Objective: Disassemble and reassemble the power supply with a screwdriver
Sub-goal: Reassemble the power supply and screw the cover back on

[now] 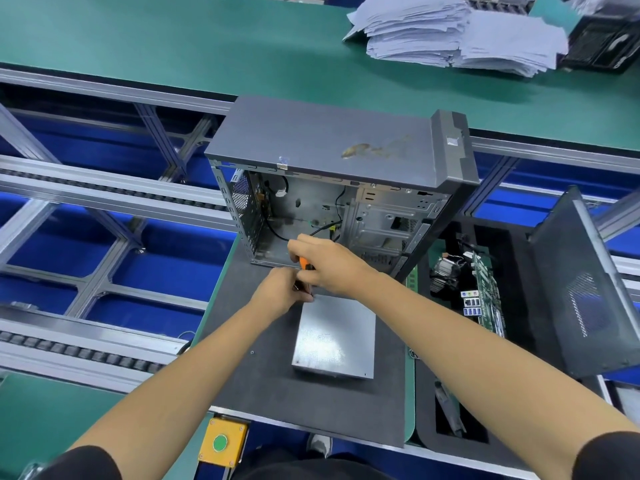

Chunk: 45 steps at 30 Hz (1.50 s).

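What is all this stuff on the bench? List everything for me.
power supply: one, silver, flat on the dark mat near the person
screwdriver: one, orange handle, held at the power supply's far corner
computer case: one, grey, open, behind it
side panel: one, dark, propped at right
motherboard: one, green, in the black tray
paper stacks: several, white, far right
button box: one, yellow, green button, front edge
left hand: steadies the shaft
right hand: grips the handle

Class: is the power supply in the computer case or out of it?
Out. The power supply lies on the dark mat, in front of the open computer case.
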{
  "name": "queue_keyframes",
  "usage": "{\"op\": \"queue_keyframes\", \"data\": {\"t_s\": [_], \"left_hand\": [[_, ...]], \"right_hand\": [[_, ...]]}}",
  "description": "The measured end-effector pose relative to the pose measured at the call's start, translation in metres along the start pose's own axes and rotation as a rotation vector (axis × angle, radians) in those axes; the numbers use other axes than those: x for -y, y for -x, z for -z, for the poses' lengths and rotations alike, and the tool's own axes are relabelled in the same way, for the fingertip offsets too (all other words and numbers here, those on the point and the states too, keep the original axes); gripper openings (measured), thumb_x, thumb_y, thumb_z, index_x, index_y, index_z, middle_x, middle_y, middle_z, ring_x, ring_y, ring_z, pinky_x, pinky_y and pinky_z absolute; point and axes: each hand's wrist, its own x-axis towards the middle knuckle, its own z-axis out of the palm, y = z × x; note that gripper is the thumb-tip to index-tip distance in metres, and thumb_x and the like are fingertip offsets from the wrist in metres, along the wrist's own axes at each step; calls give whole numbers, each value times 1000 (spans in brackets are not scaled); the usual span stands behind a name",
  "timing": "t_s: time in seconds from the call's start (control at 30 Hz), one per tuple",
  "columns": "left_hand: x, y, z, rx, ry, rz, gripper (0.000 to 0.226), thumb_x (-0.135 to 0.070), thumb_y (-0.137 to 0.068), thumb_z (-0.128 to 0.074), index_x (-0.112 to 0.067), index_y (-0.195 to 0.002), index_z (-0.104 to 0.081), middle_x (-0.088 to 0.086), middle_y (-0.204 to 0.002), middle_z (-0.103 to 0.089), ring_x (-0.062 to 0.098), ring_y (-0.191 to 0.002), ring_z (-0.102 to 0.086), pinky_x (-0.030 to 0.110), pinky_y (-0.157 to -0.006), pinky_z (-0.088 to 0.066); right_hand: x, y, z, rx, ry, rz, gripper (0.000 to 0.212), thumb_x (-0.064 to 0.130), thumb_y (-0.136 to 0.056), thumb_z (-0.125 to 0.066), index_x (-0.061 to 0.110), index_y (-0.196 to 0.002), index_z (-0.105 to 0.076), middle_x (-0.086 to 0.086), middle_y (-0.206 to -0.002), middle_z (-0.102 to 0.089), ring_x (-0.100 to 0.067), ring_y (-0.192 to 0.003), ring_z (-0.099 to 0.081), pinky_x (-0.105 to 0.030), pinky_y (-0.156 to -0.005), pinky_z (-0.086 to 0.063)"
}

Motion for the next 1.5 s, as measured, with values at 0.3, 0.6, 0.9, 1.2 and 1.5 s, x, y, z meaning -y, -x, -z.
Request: {"op": "queue_keyframes", "data": {"t_s": [0.3,0.6,0.9,1.2,1.5], "left_hand": [[-4,2,-2,-35,-79,29,16,-24,-78,-84,-17,-82,-71,-4,-81,-72,14,-76,-67,36,-72,-55],[6,15,-13,-113,72,35,15,-37,-76,-85,-31,-75,-72,-18,-72,-69,1,-75,-65,26,-69,-52],[6,18,-20,-167,3,11,13,-34,-89,-75,-30,-86,-64,-13,-89,-65,11,-79,-61,26,-62,-44],[2,21,-32,-226,62,34,16,-41,-89,-73,-24,-89,-73,-10,-91,-67,13,-82,-66,33,-69,-53],[3,29,-32,-266,72,65,17,-50,-82,-77,-35,-83,-69,-15,-88,-68,3,-79,-63,25,-65,-50]], "right_hand": [[-2,-4,2,38,32,31,16,21,-87,-54,28,-92,-41,6,-87,-43,-17,-68,-48,-40,-55,-43],[-3,-9,17,95,314,103,15,29,-85,-53,24,-92,-40,4,-84,-50,-27,-70,-53,-35,-54,-39],[9,-16,26,197,458,257,32,17,-87,-56,31,-106,-34,1,-97,-32,-23,-53,-41,-32,-42,-28],[13,-19,24,180,529,151,24,30,-89,-53,31,-103,-32,3,-92,-32,-21,-57,-39,-30,-46,-24],[12,-17,30,237,594,90,22,27,-92,-48,24,-92,-27,2,-65,-41,-27,-59,-45,-31,-48,-23]]}}
